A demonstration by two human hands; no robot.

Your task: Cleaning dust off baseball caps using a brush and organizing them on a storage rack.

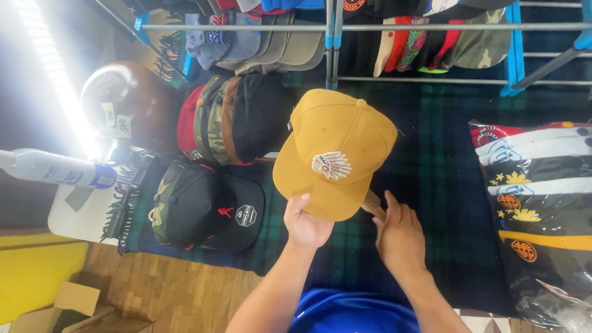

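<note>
- A mustard cap [336, 148] with an embroidered feathered-headdress patch on its front is held above a dark plaid cloth [444, 185]; its flat brim points toward the person, its crown toward the racks.
- The left hand [305, 225] grips the brim's near edge, thumb on top and fingers curled underneath; the fingers are clenched on the cap.
- The right hand [399, 237] sits at the brim's right corner, touching its underside; whether those fingers pinch the brim or only rest on it cannot be told.
- The cap looks light; the brim appears stiff and flat, the crown structured yet likely to dent if squeezed; the fabric seems matte and not slippery; the brim's edge looks the safest hold, sparing the patch.
- Just left on the cloth lies a black cap [237, 213] nested with a camouflage one; behind them stands a stack of caps [234, 117] in red, camouflage, brown and black.
- A metal rack [431, 28] above carries further rows of caps; bagged garments [536, 185] lie at the right.
- A brown helmet [126, 102] with paper tags sits far left near a bright tube lamp [49, 68]; a cardboard box [71, 308] rests on the wood floor.
</note>
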